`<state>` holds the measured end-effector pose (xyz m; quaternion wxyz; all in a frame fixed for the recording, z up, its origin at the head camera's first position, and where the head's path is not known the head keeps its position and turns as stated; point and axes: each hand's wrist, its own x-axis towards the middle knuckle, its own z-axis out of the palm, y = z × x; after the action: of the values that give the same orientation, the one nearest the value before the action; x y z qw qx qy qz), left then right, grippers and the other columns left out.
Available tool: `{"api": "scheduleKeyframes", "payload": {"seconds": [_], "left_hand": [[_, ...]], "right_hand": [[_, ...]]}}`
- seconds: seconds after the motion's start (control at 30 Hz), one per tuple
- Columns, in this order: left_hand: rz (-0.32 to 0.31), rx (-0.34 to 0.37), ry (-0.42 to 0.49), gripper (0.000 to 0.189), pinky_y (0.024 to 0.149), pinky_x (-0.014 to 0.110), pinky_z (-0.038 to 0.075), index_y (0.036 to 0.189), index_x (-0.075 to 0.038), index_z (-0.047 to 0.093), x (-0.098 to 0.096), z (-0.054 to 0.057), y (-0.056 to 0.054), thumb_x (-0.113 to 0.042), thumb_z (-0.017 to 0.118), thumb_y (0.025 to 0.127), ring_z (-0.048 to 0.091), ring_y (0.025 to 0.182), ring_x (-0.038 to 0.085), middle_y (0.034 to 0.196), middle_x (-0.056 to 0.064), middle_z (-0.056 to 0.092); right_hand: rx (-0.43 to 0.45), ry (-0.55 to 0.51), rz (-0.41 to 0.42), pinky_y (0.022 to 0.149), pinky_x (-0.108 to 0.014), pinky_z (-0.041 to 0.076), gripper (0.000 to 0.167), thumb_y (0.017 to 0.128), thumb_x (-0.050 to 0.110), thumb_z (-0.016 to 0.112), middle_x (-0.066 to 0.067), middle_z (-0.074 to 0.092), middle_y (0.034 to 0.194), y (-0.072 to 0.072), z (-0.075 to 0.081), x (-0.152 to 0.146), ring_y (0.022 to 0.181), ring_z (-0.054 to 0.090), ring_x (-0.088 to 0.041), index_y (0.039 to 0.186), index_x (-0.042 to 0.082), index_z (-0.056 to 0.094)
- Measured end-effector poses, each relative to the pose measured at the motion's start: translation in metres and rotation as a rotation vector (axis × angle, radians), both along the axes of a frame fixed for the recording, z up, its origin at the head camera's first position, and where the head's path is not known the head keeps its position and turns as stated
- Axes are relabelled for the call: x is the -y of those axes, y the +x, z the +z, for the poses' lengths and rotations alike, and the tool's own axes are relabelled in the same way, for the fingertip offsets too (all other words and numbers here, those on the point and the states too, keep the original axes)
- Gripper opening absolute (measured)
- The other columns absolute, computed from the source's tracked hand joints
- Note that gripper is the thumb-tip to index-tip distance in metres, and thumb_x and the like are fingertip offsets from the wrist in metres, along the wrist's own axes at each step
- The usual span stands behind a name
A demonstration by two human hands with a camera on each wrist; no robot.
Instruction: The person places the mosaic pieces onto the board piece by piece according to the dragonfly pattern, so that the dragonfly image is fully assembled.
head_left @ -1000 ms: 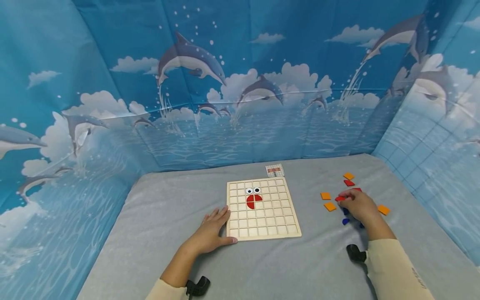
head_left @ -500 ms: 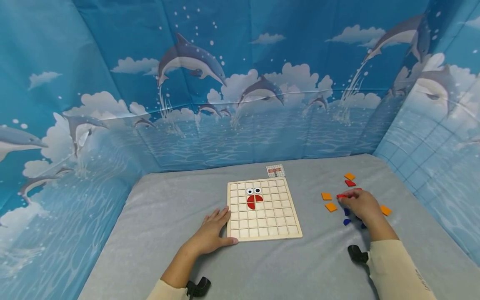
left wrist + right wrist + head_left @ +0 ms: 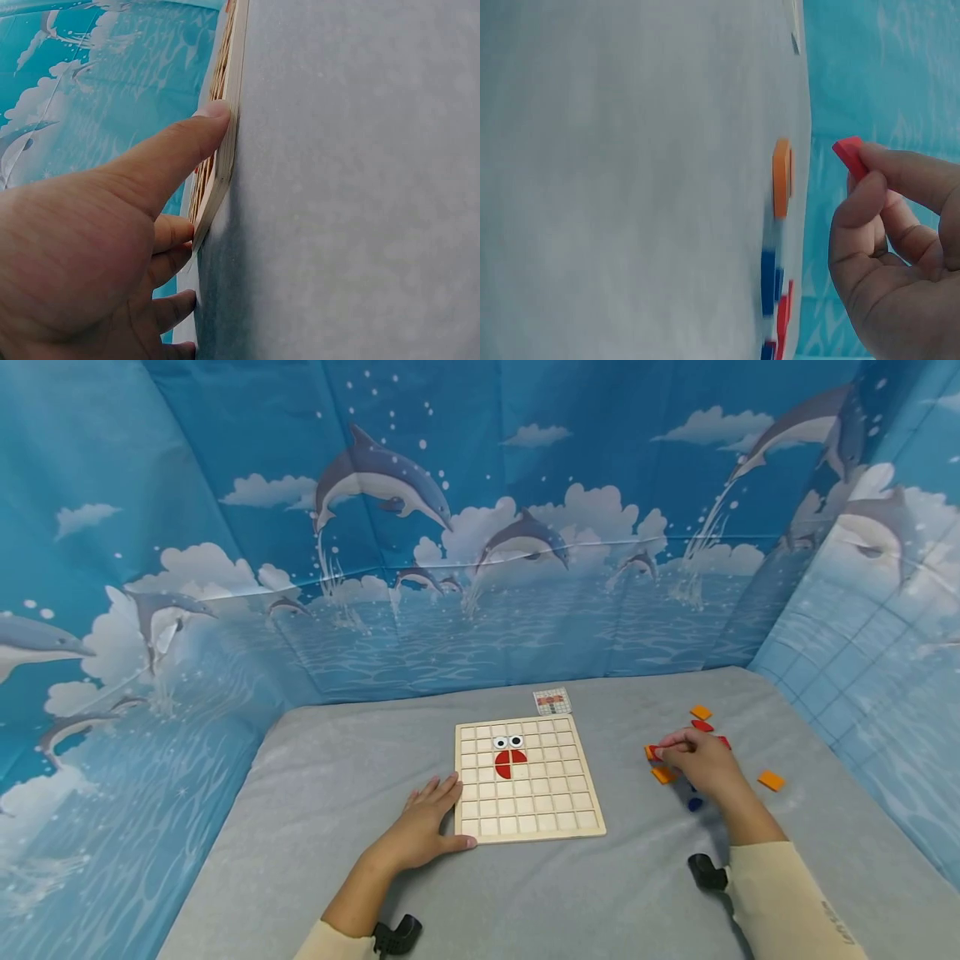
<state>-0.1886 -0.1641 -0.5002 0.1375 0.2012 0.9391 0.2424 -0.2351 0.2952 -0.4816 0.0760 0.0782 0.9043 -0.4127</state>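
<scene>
A wooden grid board lies on the grey cloth. On it are two eye tiles and several red quarter-circle pieces just below them. My left hand rests at the board's near left corner, thumb on the front edge and fingers spread along the left side. In the left wrist view, the thumb touches the rim of the board. My right hand pinches a small red piece between thumb and index finger, raised off the cloth. Orange square tiles lie beneath and beside that hand.
Behind the board lies a small printed pattern card. Loose pieces are scattered to the right: an orange tile, a red piece and dark blue pieces. A dolphin-printed curtain hangs behind the table.
My right hand has lifted the red piece from among the loose pieces and moved left, over the orange tiles. The left hand and the board have stayed in place.
</scene>
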Motion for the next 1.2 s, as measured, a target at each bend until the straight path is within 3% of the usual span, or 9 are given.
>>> {"api": "scheduleKeyframes", "payload": {"seconds": [0.2,0.47,0.77,1.2], "left_hand": [[-0.001,0.0,0.001,0.097,0.124,0.064,0.01,0.161,-0.009,0.028,-0.001,0.0,0.0,-0.054,0.074,0.088,0.012,0.158,0.037,0.17,0.005,0.019],[0.0,0.002,0.004,0.097,0.124,0.064,0.01,0.16,-0.009,0.028,-0.002,0.0,0.0,-0.054,0.074,0.087,0.012,0.158,0.038,0.17,0.006,0.019],[-0.001,-0.015,0.004,0.097,0.124,0.064,0.01,0.16,-0.009,0.028,-0.002,0.001,-0.002,-0.055,0.073,0.087,0.012,0.158,0.038,0.17,0.005,0.018],[-0.002,-0.02,0.008,0.097,0.123,0.065,0.011,0.16,-0.008,0.029,-0.001,0.0,-0.002,-0.054,0.074,0.087,0.014,0.158,0.039,0.17,0.007,0.02]], "right_hand": [[-0.003,-0.094,-0.011,0.073,-0.027,0.056,0.041,0.102,0.029,0.059,-0.012,0.065,0.109,-0.001,-0.001,0.023,0.087,0.066,-0.019,0.136,0.007,0.058],[-0.052,-0.176,0.056,0.075,-0.03,0.061,0.038,0.102,0.015,0.059,-0.016,0.067,0.103,-0.006,-0.004,0.061,0.078,0.07,-0.013,0.138,0.002,0.056],[-0.067,-0.289,0.135,0.076,-0.036,0.063,0.033,0.102,0.008,0.058,-0.021,0.066,0.104,-0.008,0.001,0.102,0.082,0.071,-0.022,0.133,-0.002,0.058],[-0.029,-0.298,0.174,0.071,-0.034,0.062,0.02,0.098,0.007,0.062,-0.014,0.07,0.092,-0.013,-0.004,0.149,0.074,0.071,-0.021,0.117,0.001,0.064]]}}
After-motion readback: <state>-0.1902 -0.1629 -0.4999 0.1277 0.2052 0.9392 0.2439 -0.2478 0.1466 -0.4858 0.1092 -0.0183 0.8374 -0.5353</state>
